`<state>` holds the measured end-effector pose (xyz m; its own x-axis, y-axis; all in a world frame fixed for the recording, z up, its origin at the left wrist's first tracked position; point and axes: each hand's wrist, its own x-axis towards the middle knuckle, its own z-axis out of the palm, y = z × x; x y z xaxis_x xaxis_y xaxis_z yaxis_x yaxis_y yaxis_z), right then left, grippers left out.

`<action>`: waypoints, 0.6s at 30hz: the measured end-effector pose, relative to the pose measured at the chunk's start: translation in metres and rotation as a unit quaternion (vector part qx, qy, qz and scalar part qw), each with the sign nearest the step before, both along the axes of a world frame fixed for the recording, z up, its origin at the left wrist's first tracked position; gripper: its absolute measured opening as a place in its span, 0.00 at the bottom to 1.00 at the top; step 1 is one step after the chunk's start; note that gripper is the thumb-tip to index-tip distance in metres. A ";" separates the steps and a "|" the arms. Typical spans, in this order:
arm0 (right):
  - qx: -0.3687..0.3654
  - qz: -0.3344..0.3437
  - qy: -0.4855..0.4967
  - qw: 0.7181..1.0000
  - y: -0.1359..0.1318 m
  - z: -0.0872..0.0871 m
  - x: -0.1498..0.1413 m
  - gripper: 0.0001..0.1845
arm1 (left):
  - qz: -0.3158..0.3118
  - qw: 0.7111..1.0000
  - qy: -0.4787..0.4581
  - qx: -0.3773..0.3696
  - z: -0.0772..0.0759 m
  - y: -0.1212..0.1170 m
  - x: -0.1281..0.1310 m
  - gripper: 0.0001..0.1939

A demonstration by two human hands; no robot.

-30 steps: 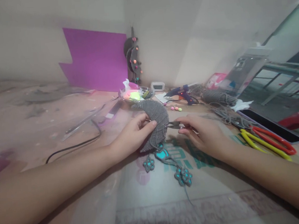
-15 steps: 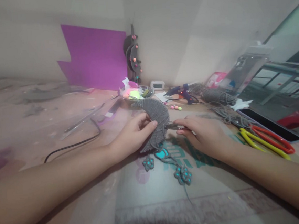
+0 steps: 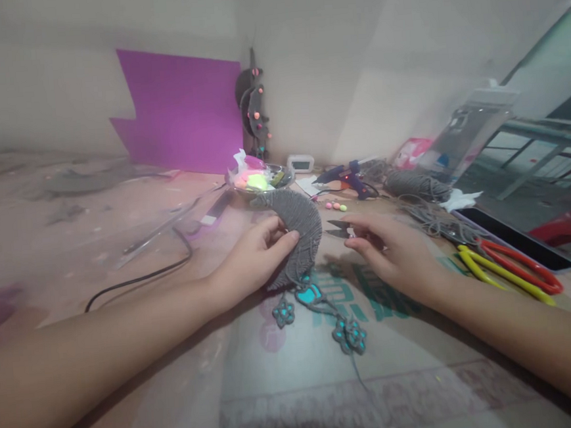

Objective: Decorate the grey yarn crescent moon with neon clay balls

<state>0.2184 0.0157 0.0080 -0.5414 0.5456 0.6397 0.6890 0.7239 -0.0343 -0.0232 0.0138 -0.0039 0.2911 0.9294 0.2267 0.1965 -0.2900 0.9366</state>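
Observation:
My left hand [image 3: 270, 241] pinches the inner edge of a crescent [image 3: 306, 222] wrapped in grey yarn, its thumb lying over the front. In my right hand [image 3: 373, 237] is a pair of small thread snips [image 3: 337, 228], blades spread and pointing at the crescent's right edge, a short gap away. Their handles are mostly hidden by my fingers. Below the crescent hang grey cord pieces with turquoise filling: a rounded charm [image 3: 309, 294], a small flower [image 3: 284, 313] and a flower cluster [image 3: 350, 336] with a loose cord tail.
Behind the crescent stands a clear bowl [image 3: 283, 178] of bright clay packets. A glue gun [image 3: 344, 177] with a red light, several beads [image 3: 335, 206] and a yarn roll [image 3: 419, 185] lie right of it. Red-and-yellow-handled pliers [image 3: 512, 272] and a phone [image 3: 514, 235] are by my right forearm.
The snips closed at the crescent's right edge, then opened again and drew back slightly to the right. My left hand keeps its hold on the crescent almost unmoved.

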 end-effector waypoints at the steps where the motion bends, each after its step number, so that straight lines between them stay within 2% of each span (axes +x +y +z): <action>1: 0.002 -0.003 0.005 1.000 0.000 0.000 0.000 0.13 | 0.003 1.000 0.006 0.002 0.000 0.000 0.000 0.09; 6: -0.003 0.003 -0.037 0.999 0.000 0.000 0.000 0.13 | 0.002 0.998 0.051 0.035 -0.002 0.000 -0.001 0.11; 11: 0.009 -0.012 -0.057 0.998 0.000 0.003 0.001 0.14 | -0.027 0.992 0.100 0.075 -0.008 -0.001 -0.003 0.11; 18: 0.018 -0.011 -0.073 0.997 0.000 0.004 0.002 0.14 | -0.061 0.988 0.110 0.085 -0.010 -0.002 -0.003 0.11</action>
